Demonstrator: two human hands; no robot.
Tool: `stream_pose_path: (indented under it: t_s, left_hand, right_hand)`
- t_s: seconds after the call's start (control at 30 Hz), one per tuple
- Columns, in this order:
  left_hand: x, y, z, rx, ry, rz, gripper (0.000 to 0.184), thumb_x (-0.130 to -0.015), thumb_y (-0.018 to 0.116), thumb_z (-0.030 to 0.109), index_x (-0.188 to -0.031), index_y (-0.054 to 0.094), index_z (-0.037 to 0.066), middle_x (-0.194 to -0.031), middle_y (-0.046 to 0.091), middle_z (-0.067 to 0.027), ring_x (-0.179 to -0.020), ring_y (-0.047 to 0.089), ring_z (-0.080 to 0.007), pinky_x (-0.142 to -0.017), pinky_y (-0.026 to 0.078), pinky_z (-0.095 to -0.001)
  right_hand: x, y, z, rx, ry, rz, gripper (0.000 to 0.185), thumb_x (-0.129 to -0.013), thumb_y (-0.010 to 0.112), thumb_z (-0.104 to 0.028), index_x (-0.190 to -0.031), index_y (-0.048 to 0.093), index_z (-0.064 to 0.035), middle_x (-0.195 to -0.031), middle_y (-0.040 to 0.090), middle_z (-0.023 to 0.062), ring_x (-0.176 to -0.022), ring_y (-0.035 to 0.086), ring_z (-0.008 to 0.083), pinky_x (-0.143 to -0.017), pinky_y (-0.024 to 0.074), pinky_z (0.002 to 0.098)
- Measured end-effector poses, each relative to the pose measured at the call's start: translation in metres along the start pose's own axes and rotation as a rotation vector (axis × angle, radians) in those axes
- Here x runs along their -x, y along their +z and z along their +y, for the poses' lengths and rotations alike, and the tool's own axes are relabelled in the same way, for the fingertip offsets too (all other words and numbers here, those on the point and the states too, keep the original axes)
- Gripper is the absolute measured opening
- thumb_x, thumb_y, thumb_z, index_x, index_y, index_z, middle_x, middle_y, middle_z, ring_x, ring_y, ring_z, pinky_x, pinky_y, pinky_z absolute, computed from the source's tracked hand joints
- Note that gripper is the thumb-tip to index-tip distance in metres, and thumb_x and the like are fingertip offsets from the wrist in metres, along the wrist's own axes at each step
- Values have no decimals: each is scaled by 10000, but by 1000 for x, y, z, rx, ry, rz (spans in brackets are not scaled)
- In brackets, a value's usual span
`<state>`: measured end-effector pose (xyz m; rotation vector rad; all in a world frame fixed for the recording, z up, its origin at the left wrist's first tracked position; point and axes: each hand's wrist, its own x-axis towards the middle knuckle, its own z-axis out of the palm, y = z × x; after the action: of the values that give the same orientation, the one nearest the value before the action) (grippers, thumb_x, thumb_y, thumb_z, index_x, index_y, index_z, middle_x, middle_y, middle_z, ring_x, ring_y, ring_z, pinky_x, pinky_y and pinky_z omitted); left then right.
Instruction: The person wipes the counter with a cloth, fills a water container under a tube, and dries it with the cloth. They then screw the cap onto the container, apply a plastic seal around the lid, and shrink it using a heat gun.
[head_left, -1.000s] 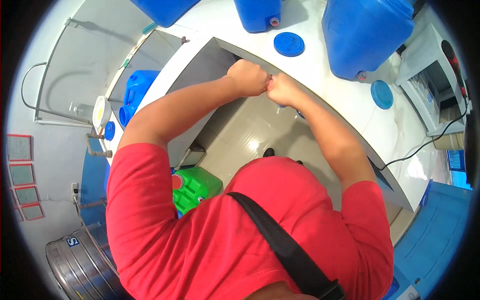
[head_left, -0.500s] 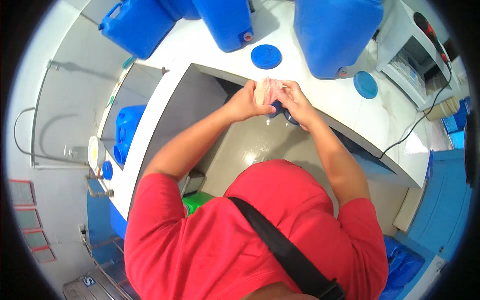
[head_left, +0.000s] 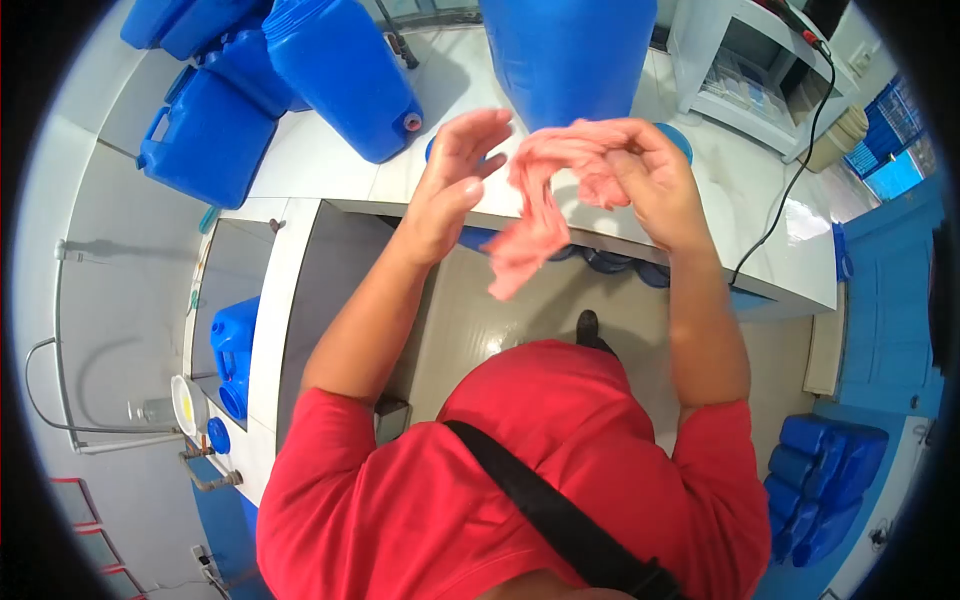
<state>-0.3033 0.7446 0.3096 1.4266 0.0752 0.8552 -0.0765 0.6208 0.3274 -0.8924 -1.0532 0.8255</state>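
A pink cloth (head_left: 543, 225) hangs twisted from my right hand (head_left: 657, 182), whose fingers pinch its upper end above the counter's front edge. Its loose lower end dangles over the floor gap. To the left of the cloth, my left hand (head_left: 447, 185) is raised with fingers spread and nothing in it. Just behind the hands stands a large blue container (head_left: 570, 60) on the white counter. A blue round lid (head_left: 677, 143) shows partly behind my right hand.
More blue jugs (head_left: 345, 80) stand on the white counter (head_left: 765, 235) at the left. At the right back are a grey cabinet (head_left: 745, 75) and a black cable. A blue jug (head_left: 235, 350) lies in the left basin; blue containers (head_left: 825, 485) are stacked at lower right.
The pink cloth, bunched between both hands before, now hangs stretched out from my right hand. My left hand has let go and moved left. The view has shifted.
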Motion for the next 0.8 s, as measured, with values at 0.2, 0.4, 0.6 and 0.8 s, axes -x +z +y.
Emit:
stream_pose_path:
  t_s: [0.2, 0.4, 0.6, 0.8]
  left_hand:
    - [-57, 57, 41, -759, -214, -117, 406, -938, 732, 221, -1261, 580, 26, -1192, 646, -117, -1083, 625, -185, -882, 530, -332]
    - [-70, 74, 29, -630, -71, -32, 186, -960, 721, 166, -1028, 645, 10, -995, 700, -57, -908, 645, -143, -829, 536, -299]
    - [-78, 79, 26, -353, -130, 91, 171, -966, 714, 137, -998, 619, -2, -900, 694, -59, -867, 656, -104, -770, 551, -272]
    - [-66, 71, 10, -421, -30, 265, 216, -990, 685, 164, -1091, 557, 22, -825, 592, -6, -781, 576, -71, -693, 490, -239]
  right_hand:
    - [-29, -2, -75, 713, 129, -280, 163, -1018, 604, -151, -1095, 663, -20, -977, 710, 83, -781, 675, 126, -686, 558, 279]
    - [-48, -33, -59, 644, -138, -339, 269, -1004, 640, -260, -923, 600, -8, -730, 607, 50, -662, 649, 145, -570, 533, 301]
    - [-58, -53, -55, 137, 271, -475, 248, -990, 661, -220, -943, 578, 9, -762, 590, 28, -606, 615, 105, -548, 526, 268]
    - [-59, -70, -27, 390, 210, -516, 164, -1003, 603, -125, -1081, 642, 14, -835, 645, 31, -753, 652, 99, -656, 538, 263]
